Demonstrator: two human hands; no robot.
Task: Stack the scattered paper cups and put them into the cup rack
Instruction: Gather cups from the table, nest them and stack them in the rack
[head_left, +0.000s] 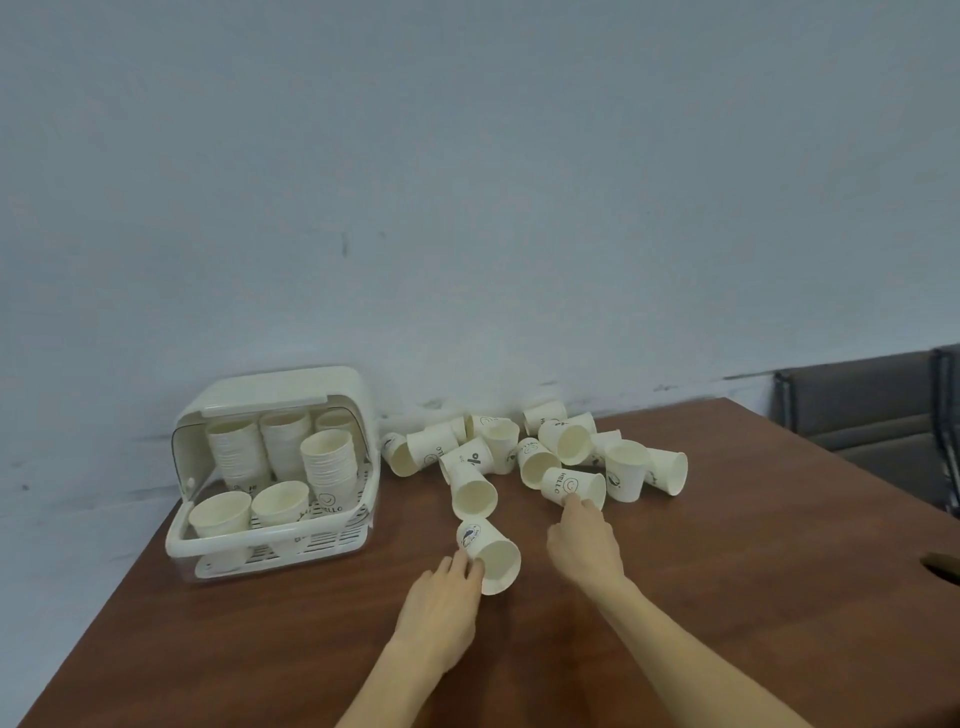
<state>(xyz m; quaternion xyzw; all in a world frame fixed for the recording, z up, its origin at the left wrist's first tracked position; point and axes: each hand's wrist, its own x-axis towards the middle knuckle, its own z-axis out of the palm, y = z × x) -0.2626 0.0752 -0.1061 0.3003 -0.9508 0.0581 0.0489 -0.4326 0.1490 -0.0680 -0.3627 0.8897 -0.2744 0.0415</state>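
Note:
Several white paper cups (519, 452) lie scattered on their sides on the brown table (727, 597), near the wall. My left hand (441, 608) touches the rim of the nearest cup (491, 553), which lies on its side with its mouth toward me. My right hand (584, 545) reaches to a cup printed HELLO (571, 486), its fingertips at the cup's lower edge. The white cup rack (270, 540) stands at the left with its lid raised. It holds three tall cup stacks at the back and two single cups in front.
A pale wall runs right behind the rack and the cups. The table's left edge slants just left of the rack. A dark chair (883, 415) stands beyond the table's right corner. A small dark object (943, 566) shows at the right frame edge.

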